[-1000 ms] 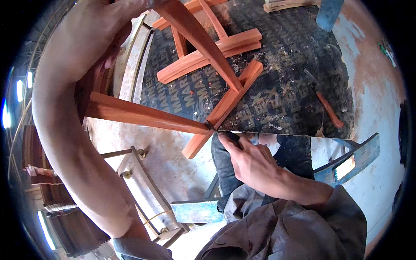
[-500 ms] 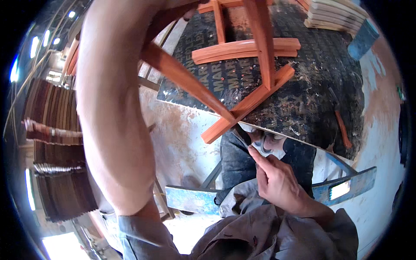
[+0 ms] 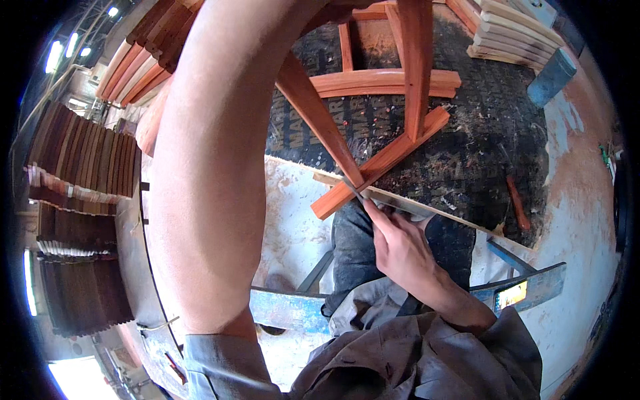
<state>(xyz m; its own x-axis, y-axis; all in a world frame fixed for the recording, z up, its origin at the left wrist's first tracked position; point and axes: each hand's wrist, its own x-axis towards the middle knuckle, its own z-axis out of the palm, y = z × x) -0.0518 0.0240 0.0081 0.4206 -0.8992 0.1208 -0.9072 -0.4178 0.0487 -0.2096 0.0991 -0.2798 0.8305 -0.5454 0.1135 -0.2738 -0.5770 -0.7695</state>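
A reddish wooden frame [image 3: 387,163] stands tilted over the dark work board. Two of its slanting bars, a left leg [image 3: 320,120] and a right leg [image 3: 417,73], meet a crosspiece. My right hand [image 3: 403,250] is closed on a narrow, thin-bladed tool [image 3: 355,191], index finger stretched along it. The blade's tip touches where the left leg joins the crosspiece; most of the tool is hidden by the hand. My left arm reaches up across the view to the top edge. There my left hand [image 3: 337,12] is near the frame's upper part, its fingers mostly hidden.
Another reddish wooden piece [image 3: 373,83] lies on the board [image 3: 460,167]. A chisel-like tool with an orange handle [image 3: 517,203] lies at its right. Pale slats [image 3: 513,33] and a blue block [image 3: 552,77] stand beyond. Stacked dark slats [image 3: 83,153] are at left. A blue bench [image 3: 293,310] is below.
My right hand has moved up and left, bringing the tool's blade onto the joint. The left forearm has shifted right in the view. The crosspiece stays about where it was.
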